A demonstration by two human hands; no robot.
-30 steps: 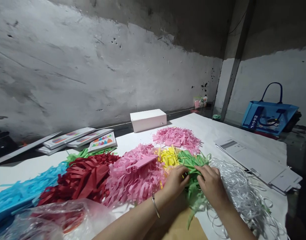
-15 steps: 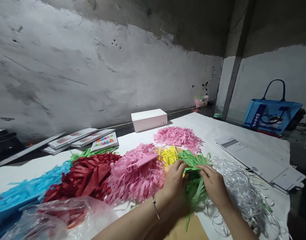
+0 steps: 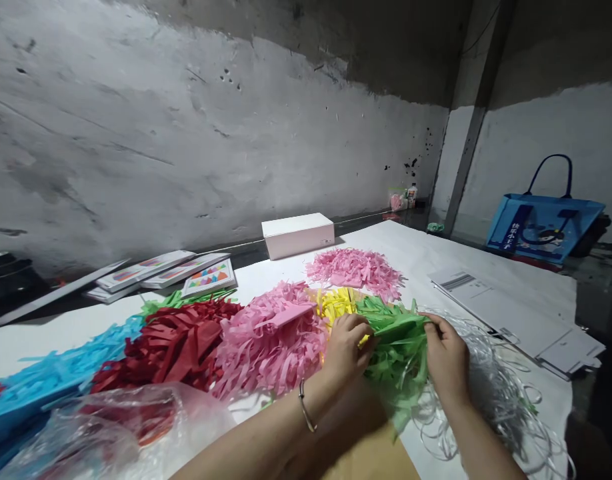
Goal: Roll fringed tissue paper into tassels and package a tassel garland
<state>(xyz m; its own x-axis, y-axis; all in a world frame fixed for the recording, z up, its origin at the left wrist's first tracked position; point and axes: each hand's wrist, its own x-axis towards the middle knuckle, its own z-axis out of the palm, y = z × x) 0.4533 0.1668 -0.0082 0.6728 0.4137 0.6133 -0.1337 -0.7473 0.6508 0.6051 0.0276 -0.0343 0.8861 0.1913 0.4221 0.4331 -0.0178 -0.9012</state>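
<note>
A fringed green tissue-paper tassel (image 3: 399,340) stretches between my two hands, its cut strips hanging down. My left hand (image 3: 347,343), with a thin bracelet on its wrist, is closed on the tassel's left end. At the right end, my right hand (image 3: 445,357) pinches the upper edge between thumb and fingers. Yellow tissue fringe (image 3: 336,305) lies just behind my left hand, and a pink tissue pile (image 3: 273,333) is to its left. Below the hanging strips is a tan sheet (image 3: 371,447). White ribbon or string (image 3: 491,380) lies in a tangle beside my right hand.
Dark red (image 3: 171,340) and blue tissue fringe (image 3: 71,353) lie leftward, with clear plastic (image 3: 186,420) in front. A white box (image 3: 299,237) and another pink pile (image 3: 356,270) stand behind. Flat cards (image 3: 506,313) and a blue bag (image 3: 546,227) are at right.
My right hand has moved right, away from my left hand, drawing the green tassel out wider between them. The hanging strips have swung. The camera view has shifted slightly.
</note>
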